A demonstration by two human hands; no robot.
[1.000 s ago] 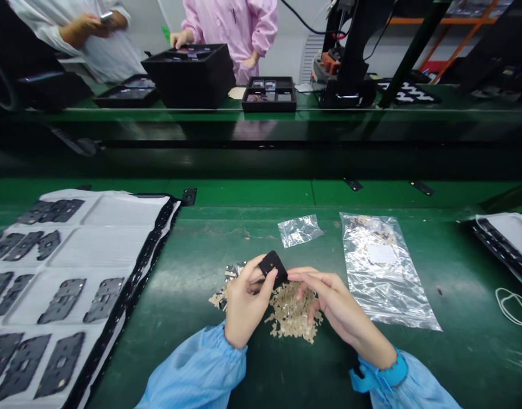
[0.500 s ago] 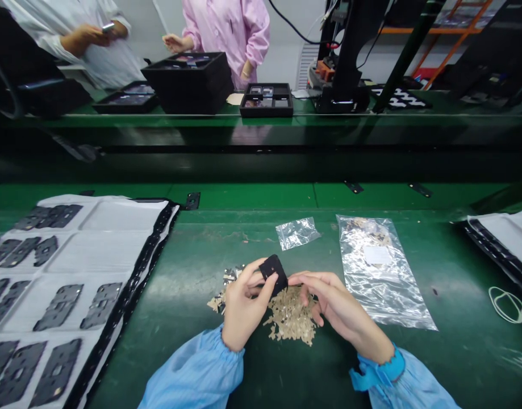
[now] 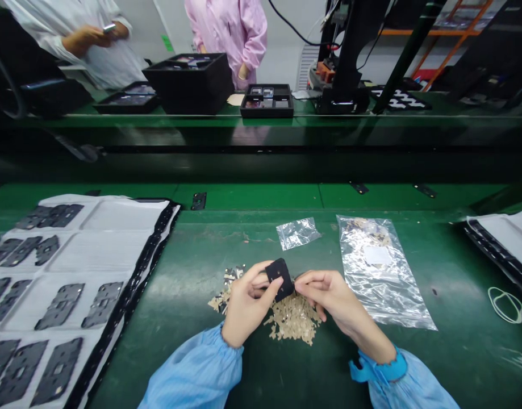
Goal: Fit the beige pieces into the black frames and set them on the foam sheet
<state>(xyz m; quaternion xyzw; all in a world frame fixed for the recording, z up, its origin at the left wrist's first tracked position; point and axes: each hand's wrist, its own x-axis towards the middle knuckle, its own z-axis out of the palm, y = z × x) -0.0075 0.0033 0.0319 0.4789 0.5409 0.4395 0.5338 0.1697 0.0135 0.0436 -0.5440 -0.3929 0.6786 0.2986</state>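
Between the thumb and fingers of my left hand [image 3: 249, 304] is a flat black plastic part [image 3: 280, 279], tilted up above the table. My right hand [image 3: 329, 292] is at the part's right edge, thumb and fingertips pinched together; whatever lies between them is too small to make out. Below both hands spreads a pile of small beige pieces [image 3: 295, 321]. Beside my left hand lies a smaller heap of black, silver and beige bits [image 3: 233, 276], partly hidden by that hand.
On the left stands a white tray [image 3: 111, 250] with several black parts. Clear bags [image 3: 388, 284] and a rubber band [image 3: 505, 305] lie to the right. Beyond, black parts [image 3: 199, 200] rest on a green strip. Two people stand behind black boxes [image 3: 192, 85] at the back.
My right fingers, stretched out before, are now pinched at the black part's edge. The part has shifted slightly right and down. Black parts on the far strip have moved right. The pink-sleeved person's raised hand has lowered.
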